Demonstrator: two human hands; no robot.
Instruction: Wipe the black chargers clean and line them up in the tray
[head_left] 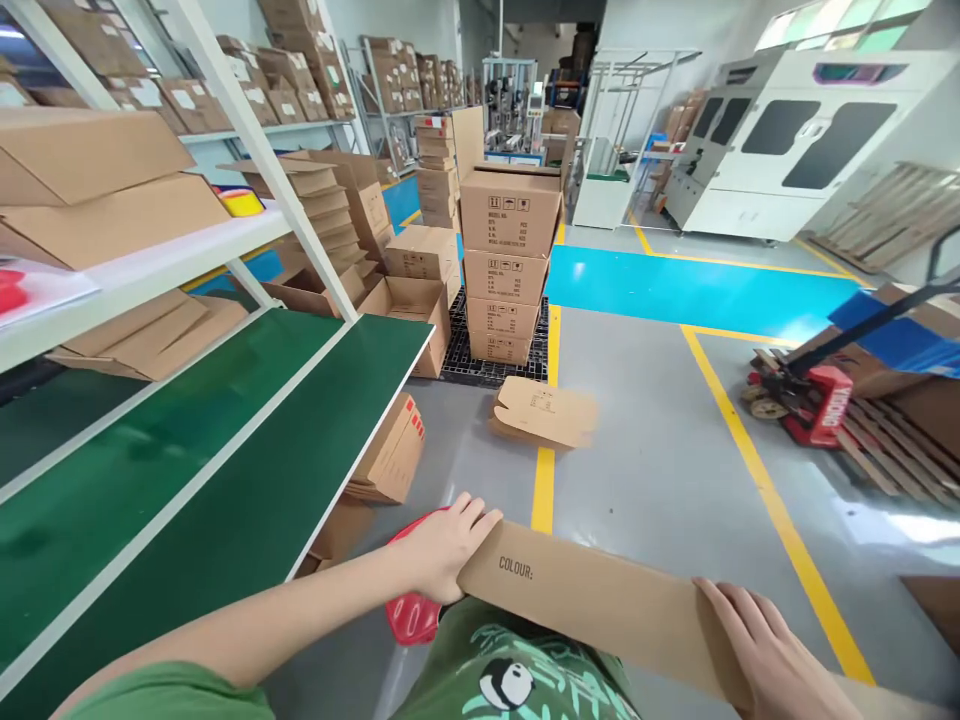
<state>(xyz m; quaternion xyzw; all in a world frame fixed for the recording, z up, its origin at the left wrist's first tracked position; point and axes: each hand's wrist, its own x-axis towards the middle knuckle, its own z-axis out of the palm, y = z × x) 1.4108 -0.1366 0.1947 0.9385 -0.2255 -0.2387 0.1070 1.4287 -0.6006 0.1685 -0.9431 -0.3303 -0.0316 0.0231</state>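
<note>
The cardboard [600, 592] is to the right of the bench [315, 430], its long axis between my hands. My left hand [444, 548], nearer the bench, grips one end; my right hand [776, 640] apparently grips farther along, thumb hidden.

I can make out COLOUR: in dark capitals on the cardboard [592, 597], just beside the left fingers [475, 510]. Well beyond the fingers, the top carton [517, 225] of a stack reads MODEL NO., with PCS lower down at the right; above them sit three boxed signs, one of them an umbrella. The carton below it [504, 278] bears a like row of signs. Past the right fingers [739, 605], white capitals on the red pallet truck [827, 408] are too blurred for me, and print on the flat carton [547, 412], ahead of the left fingers, is too small.
</note>
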